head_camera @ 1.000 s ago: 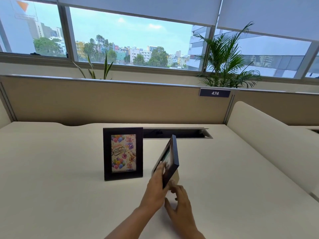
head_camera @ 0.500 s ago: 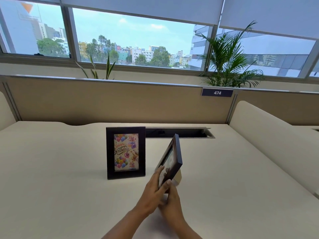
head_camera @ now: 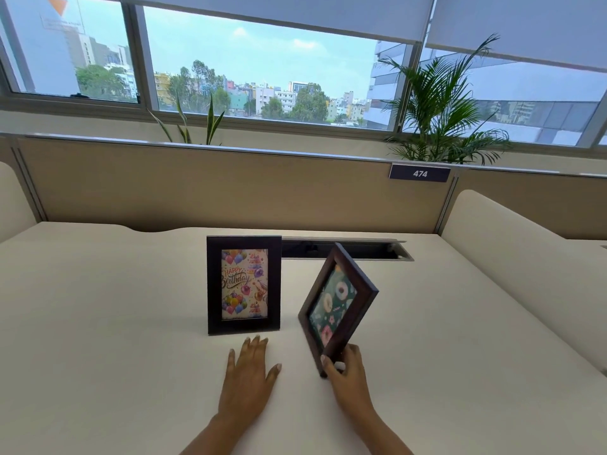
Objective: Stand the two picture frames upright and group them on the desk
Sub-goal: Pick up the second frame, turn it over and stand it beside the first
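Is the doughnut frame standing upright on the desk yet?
No, the right hand holds the doughnut frame tilted by its lower corner.

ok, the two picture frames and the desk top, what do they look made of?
Birthday frame: probably wood or MDF, near-black matte, flat profile, no glare. Donut frame: likely wood, dark brown, slight sheen on its stepped edge. Desk: cream laminate by the look, smooth, matte, no grain.

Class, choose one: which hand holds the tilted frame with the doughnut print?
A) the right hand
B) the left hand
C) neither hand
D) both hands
A: the right hand grips the lower corner of the tilted doughnut frame, while the left hand lies flat on the desk.
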Demonstrator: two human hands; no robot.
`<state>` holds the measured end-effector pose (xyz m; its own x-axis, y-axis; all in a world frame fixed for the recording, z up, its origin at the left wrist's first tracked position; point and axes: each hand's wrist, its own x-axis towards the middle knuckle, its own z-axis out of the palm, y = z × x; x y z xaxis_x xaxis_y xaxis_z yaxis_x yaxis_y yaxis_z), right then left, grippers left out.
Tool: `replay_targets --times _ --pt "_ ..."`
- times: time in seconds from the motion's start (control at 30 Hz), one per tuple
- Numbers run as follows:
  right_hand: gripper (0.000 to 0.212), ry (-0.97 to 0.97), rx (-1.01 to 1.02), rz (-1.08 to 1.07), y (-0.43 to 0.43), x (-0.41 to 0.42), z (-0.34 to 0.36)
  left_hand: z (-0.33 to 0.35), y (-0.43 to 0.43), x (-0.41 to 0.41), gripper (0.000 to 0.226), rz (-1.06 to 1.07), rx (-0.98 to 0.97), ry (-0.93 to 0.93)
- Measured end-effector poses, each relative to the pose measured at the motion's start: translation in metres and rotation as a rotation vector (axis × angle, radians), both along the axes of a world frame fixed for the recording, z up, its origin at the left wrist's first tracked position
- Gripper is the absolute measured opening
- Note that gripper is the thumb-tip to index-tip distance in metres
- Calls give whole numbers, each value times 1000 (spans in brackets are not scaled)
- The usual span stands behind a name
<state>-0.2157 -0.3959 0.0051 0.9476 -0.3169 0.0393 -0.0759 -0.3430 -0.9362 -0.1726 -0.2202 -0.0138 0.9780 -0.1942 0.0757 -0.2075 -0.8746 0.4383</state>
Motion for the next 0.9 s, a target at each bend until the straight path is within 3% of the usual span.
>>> replay_targets --times 0.07,0.23,0.6,0.9 --pt "22 -17 82 -2 -9 -1 2 -1 -1 -2 58 0 54 -7" --pt "35 -71 255 -33 -29 0 0 1 -1 -3 58 -5 93 -5" --pt "8 -94 366 -119 -38 4 -11 5 0 -4 55 -17 106 -4" --pt "29 -137 305 -150 -49 9 -7 5 -1 -4 52 -17 101 -8"
